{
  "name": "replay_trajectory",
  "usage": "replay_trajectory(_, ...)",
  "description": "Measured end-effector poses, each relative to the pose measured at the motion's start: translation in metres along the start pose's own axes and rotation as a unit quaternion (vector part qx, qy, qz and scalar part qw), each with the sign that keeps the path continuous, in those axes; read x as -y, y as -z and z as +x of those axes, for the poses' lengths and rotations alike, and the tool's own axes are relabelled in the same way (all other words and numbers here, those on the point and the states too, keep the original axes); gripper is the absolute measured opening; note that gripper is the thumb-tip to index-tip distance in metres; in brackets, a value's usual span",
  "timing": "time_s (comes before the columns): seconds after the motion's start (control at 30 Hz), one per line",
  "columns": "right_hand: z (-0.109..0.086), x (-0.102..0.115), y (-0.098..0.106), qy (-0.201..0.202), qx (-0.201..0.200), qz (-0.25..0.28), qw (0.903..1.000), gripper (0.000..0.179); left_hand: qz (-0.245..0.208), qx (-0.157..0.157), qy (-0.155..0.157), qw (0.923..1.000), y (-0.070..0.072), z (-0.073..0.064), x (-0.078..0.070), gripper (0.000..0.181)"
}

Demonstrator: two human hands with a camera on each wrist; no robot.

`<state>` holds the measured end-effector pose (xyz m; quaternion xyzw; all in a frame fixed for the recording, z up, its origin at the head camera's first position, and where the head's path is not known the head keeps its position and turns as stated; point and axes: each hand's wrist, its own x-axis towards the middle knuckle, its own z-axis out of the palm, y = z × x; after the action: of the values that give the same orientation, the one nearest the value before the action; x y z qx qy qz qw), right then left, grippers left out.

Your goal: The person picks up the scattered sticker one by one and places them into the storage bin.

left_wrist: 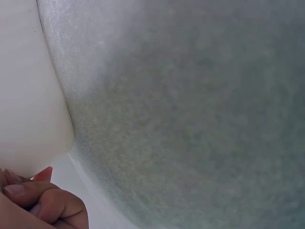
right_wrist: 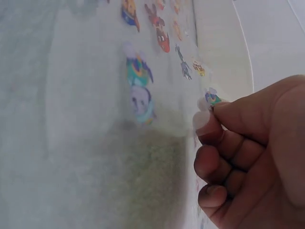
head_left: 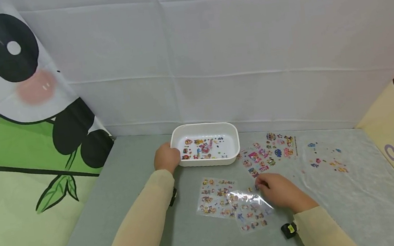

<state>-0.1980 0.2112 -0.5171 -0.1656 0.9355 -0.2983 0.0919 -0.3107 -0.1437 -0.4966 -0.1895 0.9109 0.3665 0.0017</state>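
Observation:
A white tray (head_left: pixel 209 163) stands against the back, with colourful stickers in it. My left hand (head_left: pixel 167 157) grips its left end; in the left wrist view, curled fingers (left_wrist: pixel 57 205) sit at the corner of the smooth white wall (left_wrist: pixel 31 90). My right hand (head_left: pixel 277 191) is over the right edge of a clear sticker sheet (head_left: pixel 249 216). Between thumb and forefinger it pinches a small sticker (right_wrist: pixel 212 98) with green and purple on it. A larger printed figure (right_wrist: pixel 139 88) shows on the sheet beside that hand.
Left of the clear sheet, overlapping it, lies another sticker sheet (head_left: pixel 209 202). Brightly printed sheets (head_left: pixel 259 156) lie right of the tray, and a sparse sheet (head_left: pixel 328 156) lies farther right. A white cloth wall (head_left: pixel 247 52) rises behind the grey table (head_left: pixel 127 187).

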Motion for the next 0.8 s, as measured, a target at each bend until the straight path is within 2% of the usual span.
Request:
replay_trajectory(0.3,-0.004,-0.001,0.004,-0.018,-0.005,0.052,0.9985,0.011,-0.008,0.001,0.0,1.0,0.0,-0.003,-0.001,0.04)
replay_trajectory(0.8,-0.008,0.002,0.012,-0.038,-0.023,0.119,0.9919,0.013,0.0,-0.004,-0.012,0.9999,-0.002,0.002,0.002,0.04)
